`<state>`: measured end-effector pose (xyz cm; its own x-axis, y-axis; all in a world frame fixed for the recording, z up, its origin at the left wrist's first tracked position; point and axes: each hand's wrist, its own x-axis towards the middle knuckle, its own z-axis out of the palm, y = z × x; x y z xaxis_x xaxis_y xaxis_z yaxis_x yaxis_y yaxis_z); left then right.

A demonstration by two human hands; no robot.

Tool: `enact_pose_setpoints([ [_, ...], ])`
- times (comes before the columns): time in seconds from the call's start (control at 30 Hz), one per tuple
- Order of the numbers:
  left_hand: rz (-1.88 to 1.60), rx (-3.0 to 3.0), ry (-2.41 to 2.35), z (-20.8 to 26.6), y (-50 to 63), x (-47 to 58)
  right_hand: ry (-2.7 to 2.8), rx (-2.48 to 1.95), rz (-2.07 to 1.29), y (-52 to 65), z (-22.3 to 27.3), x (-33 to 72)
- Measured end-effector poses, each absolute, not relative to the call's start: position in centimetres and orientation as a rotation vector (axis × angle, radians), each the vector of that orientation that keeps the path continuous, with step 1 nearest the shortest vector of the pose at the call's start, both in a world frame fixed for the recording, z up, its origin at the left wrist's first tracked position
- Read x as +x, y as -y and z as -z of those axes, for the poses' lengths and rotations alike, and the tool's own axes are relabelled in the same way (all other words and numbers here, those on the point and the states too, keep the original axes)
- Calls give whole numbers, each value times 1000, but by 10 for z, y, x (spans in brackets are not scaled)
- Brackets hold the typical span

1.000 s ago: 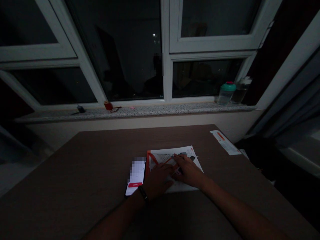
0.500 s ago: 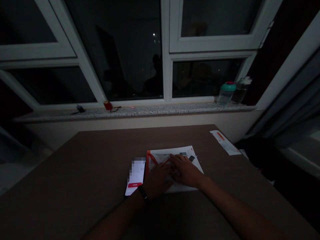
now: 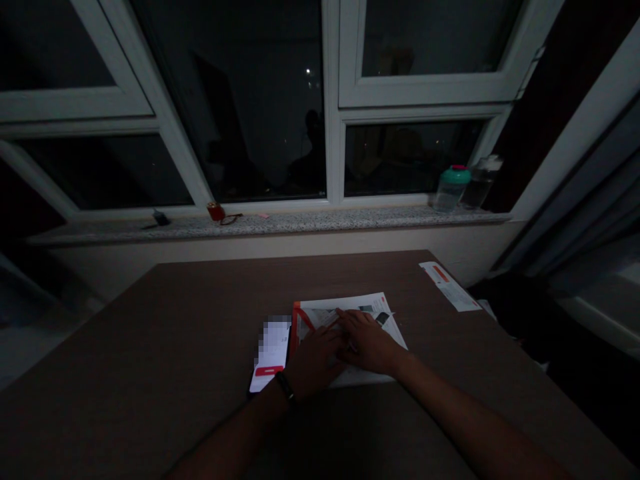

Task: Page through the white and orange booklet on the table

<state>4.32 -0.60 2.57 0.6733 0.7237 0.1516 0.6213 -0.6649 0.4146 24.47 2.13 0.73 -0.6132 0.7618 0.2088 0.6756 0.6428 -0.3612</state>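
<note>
A white printed booklet or packet (image 3: pixel 373 303) with an orange-red left edge lies flat on the brown table (image 3: pixel 200 320). Both hands are over its middle, fingertips meeting. My left hand (image 3: pixel 315 357), with a dark band on the wrist, has its fingers bent and close together. From the right comes my right hand (image 3: pixel 370 340), fingers pointing left and thumb drawn in below them. Whatever is between the fingers is hidden by the hands and the dim light. Just left of the booklet, beside my left hand, is a phone (image 3: pixel 273 347) with a lit screen.
A white and orange paper strip (image 3: pixel 453 290) lies at the table's right edge. On the speckled windowsill (image 3: pixel 310 220) are a shaker bottle (image 3: pixel 453 187) with a turquoise lid, a clear bottle (image 3: pixel 480 183), a small red item (image 3: pixel 215 211) and a dark small item (image 3: pixel 161 217).
The fingers of my right hand shift slightly, and its thumb draws in closer to the left hand. The booklet and phone stay in place.
</note>
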Motion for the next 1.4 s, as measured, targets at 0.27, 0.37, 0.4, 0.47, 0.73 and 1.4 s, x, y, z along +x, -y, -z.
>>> enact_pose_setpoints([
  [0.27, -396, 2572, -1067, -26, 4, 42, 2490, -1165, -363, -20, -13, 244],
  [0.37, -383, 2568, -1093, -26, 6, 42, 2495, -1157, -342, -20, -13, 245],
  [0.4, -384, 2566, -1103, -25, 6, 42, 2504, -1152, -333, -20, -13, 245],
  [0.47, -393, 2563, -1114, -24, 7, 43, 2514, -1157, -310, -19, -12, 248],
  [0.73, -411, 2559, -1101, -21, 7, 42, 2469, -1255, -248, -17, -16, 258],
  [1.4, -397, 2599, -1171, -19, 5, 42, 2500, -1204, -175, -18, -24, 267],
])
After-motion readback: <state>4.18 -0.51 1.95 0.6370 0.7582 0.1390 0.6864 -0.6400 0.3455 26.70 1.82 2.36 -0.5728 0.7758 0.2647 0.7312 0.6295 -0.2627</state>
